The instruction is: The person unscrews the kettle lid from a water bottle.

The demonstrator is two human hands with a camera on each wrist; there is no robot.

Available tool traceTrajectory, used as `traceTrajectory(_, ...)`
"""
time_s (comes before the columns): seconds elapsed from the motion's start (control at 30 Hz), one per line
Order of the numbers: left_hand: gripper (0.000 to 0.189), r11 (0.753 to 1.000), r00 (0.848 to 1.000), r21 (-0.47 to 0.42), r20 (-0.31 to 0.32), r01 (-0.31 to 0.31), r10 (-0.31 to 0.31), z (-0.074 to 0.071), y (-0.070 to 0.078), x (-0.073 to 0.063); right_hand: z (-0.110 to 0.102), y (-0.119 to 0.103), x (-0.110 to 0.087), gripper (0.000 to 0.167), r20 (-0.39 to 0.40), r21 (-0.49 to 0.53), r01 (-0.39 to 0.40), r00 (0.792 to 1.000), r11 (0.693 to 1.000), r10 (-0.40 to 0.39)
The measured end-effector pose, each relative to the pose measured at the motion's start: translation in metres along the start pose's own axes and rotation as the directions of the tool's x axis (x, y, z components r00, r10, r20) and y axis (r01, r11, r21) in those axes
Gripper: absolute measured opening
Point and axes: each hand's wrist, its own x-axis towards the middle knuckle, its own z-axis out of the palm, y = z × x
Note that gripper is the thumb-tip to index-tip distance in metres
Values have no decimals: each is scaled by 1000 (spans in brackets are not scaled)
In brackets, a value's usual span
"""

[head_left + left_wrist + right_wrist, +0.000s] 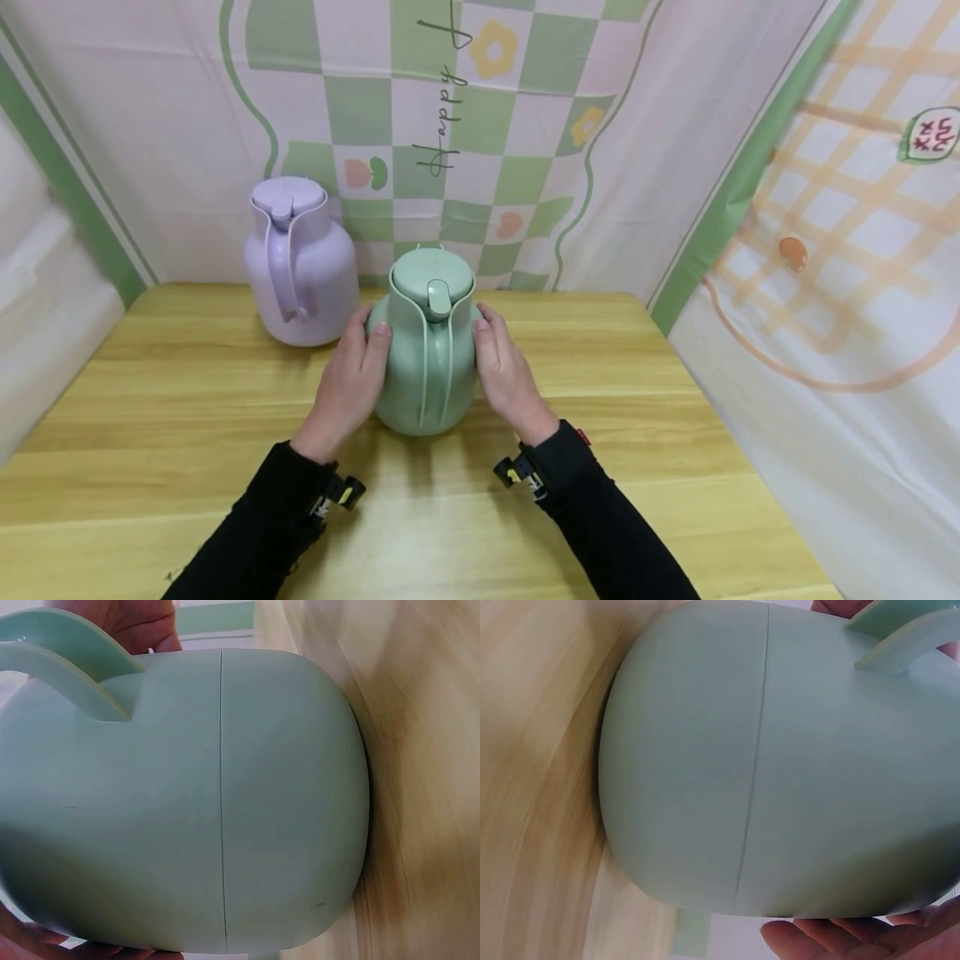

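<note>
A pale green thermos jug (pixel 401 375) stands upright on the wooden table, its lid and handle facing me. My left hand (pixel 347 387) grips its left side, with the thumb toward the handle. On the opposite side my right hand (pixel 512 379) holds the body in the same way. In the left wrist view the jug's smooth body (pixel 292 802) fills most of the picture, its base right at the tabletop. Fingers of my right hand (pixel 855 937) curve along the jug in the right wrist view; the far fingers are hidden behind it.
A lilac thermos jug (pixel 326 275) of similar shape stands behind and left of the green one, close to my left fingers. The wooden table (pixel 600 500) ends at a patterned cloth backdrop (pixel 360 108), and cloth also hangs on both sides.
</note>
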Motion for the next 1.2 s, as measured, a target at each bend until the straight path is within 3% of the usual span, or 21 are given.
traceTrajectory(0.13, 72, 1000, 1000, -3, 6, 9, -9, 0, 0, -1, -4, -4, -2, 69, -37, -4, -1, 999, 1000, 0)
traceTrajectory(0.23, 72, 1000, 1000, -6, 8, 9, -9, 0, 1, -1, -6, -12, -6, 66, -126, 8, 49, 991, 999, -48)
traceTrajectory(0.37, 71, 1000, 1000, -3, 6, 4, -4, 0, 1, -2, -7, -24, -14, 55, -286, 15, 180, 943, 984, -168)
traceTrajectory(0.47, 72, 1000, 1000, 1, 3, 4, -4, 0, 0, -1, -7, -32, -21, 46, -333, 23, 268, 910, 963, -245)
traceTrajectory(0.53, 72, 1000, 1000, 3, -1, 4, -4, 0, 0, -1, -5, -37, -26, 45, -318, 50, 307, 907, 950, -276)
traceTrajectory(0.7, 72, 1000, 1000, 4, -5, 1, -1, 1, -1, 1, 2, -46, -38, 57, -225, 123, 327, 929, 937, -295)
traceTrajectory(0.93, 73, 1000, 1000, -2, -22, -7, 7, 2, -1, 1, 17, -57, -47, 65, -111, 116, 286, 955, 951, -274)
traceTrajectory(1.07, 74, 1000, 1000, -2, -18, -7, 7, 2, -1, 0, 25, -61, -48, 62, -69, 175, 268, 963, 947, -260)
traceTrajectory(1.2, 75, 1000, 1000, -1, -15, -5, 5, 2, -1, -1, 33, -63, -49, 55, -52, 269, 273, 962, 924, -269)
